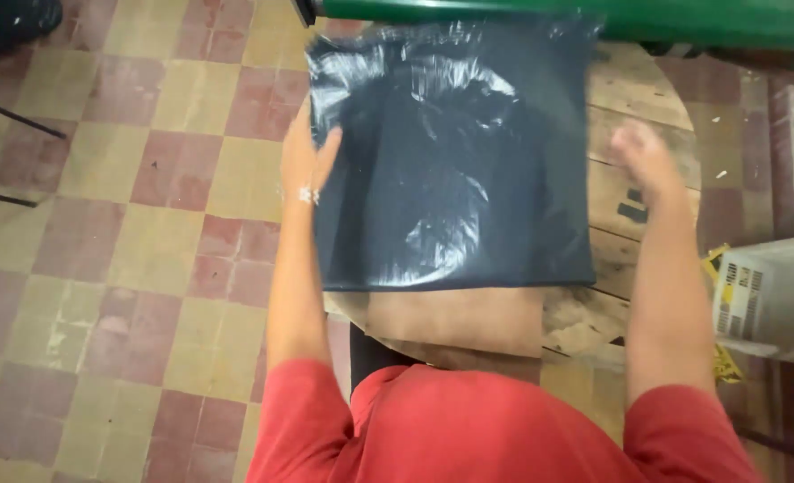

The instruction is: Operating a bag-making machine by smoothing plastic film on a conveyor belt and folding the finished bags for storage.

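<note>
The left hand [306, 165] gripped the dark plastic bag's [451, 161] left edge; the blurred right hand [645, 156] hovered open beside its right edge; the bag already lay flat.

Head-worn camera, steeply downward, close

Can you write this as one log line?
left hand: gripping dark plastic bag edge | right hand: blurred, beside bag | under: wooden table
</note>
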